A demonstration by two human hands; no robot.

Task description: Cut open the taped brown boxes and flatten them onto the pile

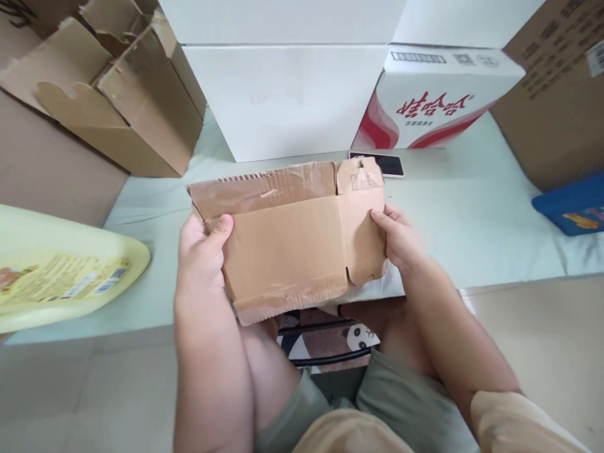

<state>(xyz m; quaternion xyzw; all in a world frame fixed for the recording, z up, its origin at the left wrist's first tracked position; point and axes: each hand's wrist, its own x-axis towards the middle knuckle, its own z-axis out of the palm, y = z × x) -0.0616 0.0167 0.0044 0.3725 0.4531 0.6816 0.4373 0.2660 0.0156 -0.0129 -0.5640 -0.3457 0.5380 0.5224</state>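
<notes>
Two hands clamp a flattened cardboard box [292, 245], held over the near edge of the table [472, 214]. Left hand [202, 251] pinches its left edge, thumb on top. Right hand [401, 242] grips the side flap. Best judged: hold evenly, bend along creases, avoid torn edges.

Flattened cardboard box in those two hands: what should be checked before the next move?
1. Left hand grips the flattened cardboard box, thumb on front: ok.
2. Right hand holds its right flap: ok.
3. Cardboard sound: not ok, top edge torn, surface peeled.
4. Box free of the table: cannot tell.
5. Phone behind lies apart from the box: ok.
</notes>
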